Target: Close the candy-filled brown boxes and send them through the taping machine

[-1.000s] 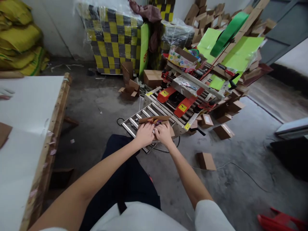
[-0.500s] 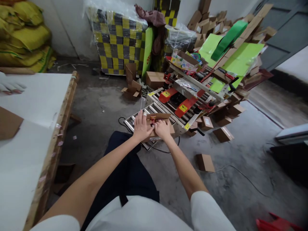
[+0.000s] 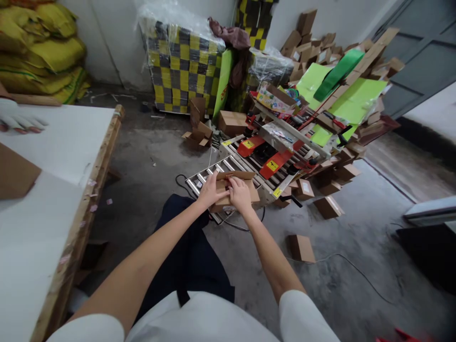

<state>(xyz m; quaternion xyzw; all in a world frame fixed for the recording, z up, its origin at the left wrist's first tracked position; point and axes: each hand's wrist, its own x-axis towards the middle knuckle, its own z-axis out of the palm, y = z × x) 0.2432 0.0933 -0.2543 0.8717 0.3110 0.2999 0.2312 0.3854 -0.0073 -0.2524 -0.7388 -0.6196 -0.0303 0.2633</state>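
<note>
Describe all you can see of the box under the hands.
The box is brown, apparently cardboard. Its top is open, the far flap raised and the right flap spread. It seems to rest on rollers. The left hand touches its left side; the right hand is at the opening, where something reddish shows, mostly hidden.

left arm (image 3: pixel 151 259) and right arm (image 3: pixel 266 254) stretched forward, both bare, converging, left hand (image 3: pixel 209 192) thumb out toward right hand (image 3: pixel 240 194), right fingers (image 3: pixel 235 182) bent downward, hands close together, backs up
</note>
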